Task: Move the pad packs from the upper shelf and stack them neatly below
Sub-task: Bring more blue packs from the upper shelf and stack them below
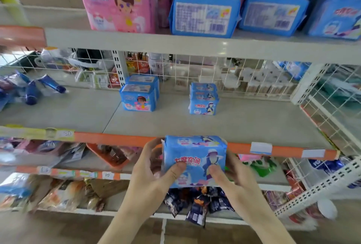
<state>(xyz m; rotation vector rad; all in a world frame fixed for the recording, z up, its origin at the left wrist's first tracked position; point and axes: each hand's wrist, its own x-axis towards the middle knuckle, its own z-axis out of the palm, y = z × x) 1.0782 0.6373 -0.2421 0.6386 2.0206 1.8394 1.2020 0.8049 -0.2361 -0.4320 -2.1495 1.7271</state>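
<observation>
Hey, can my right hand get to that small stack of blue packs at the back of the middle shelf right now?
Probably not yet: the right hand and left hand both grip a blue pack. The shelf before the stack lies bare.

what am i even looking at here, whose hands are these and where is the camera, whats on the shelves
There is no machine here. The one picture comes from a camera worn on a person's head, looking forward and down at shop shelves. The left hand and right hand together hold a blue pad pack in front of the orange shelf edge. On the middle shelf stand two small groups of blue packs: one on the left and a stack on the right. The upper shelf carries more packs, pink and blue.
</observation>
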